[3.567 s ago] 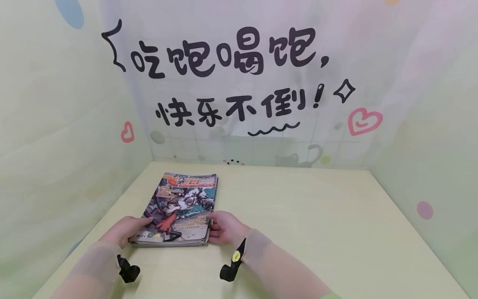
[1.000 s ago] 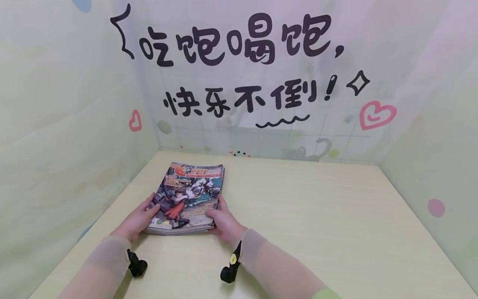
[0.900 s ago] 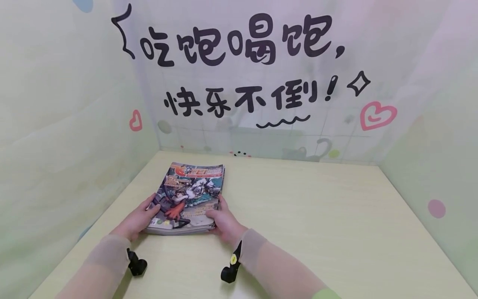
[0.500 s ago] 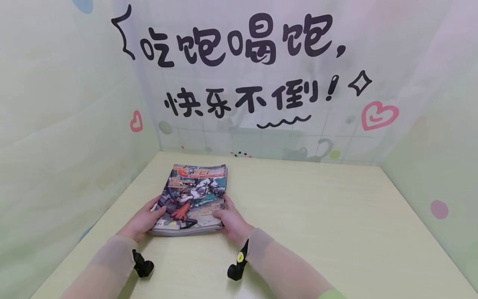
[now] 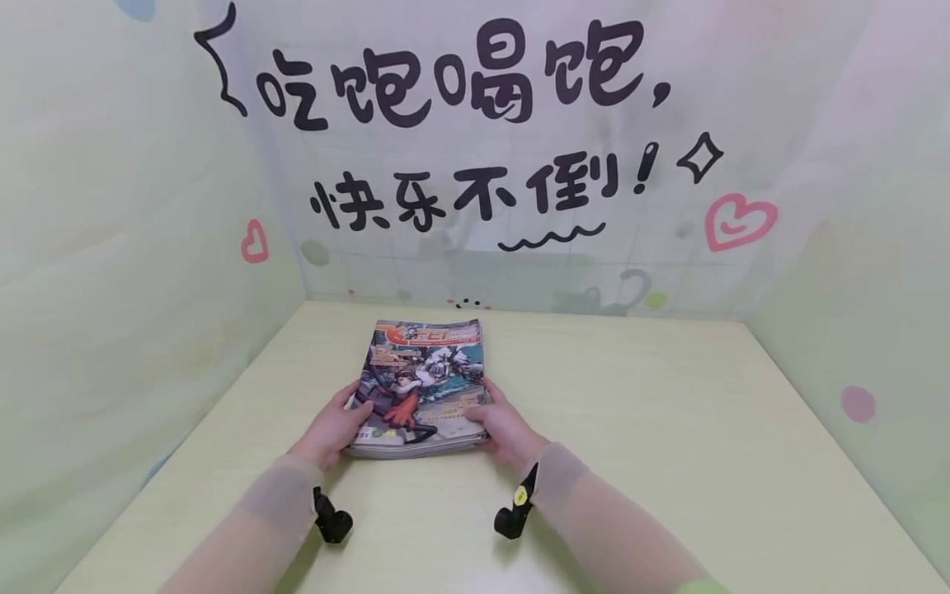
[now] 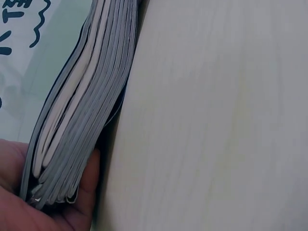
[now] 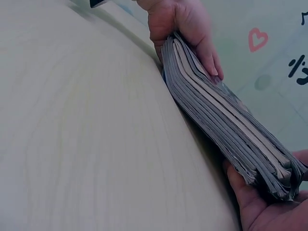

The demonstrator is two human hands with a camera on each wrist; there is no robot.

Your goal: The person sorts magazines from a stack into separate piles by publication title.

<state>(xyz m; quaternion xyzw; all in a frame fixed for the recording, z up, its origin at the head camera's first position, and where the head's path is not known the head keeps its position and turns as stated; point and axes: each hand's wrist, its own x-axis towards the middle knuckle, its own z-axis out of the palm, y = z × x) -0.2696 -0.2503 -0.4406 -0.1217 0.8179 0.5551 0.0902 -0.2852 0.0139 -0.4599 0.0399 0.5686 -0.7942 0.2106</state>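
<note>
A thick stack of magazines, with a colourful illustrated cover on top, is between both hands near the middle of the table. The left hand grips its left side, thumb over the cover and fingers tucked beneath. On the opposite side, the right hand holds the stack the same way. Seen from the left wrist, the page edges bend, the middle sagging close over the tabletop. The right wrist view shows the stack's near edge, with fingers under one end.
The pale wooden table extends well to the right of the stack. Printed fabric walls enclose it, the back one carrying large black writing. Small black cameras hang from both wrists.
Both hands, first at the stack's sides, now have their thumbs on top and fingers underneath. The stack has moved rightward across the table from the left side.
</note>
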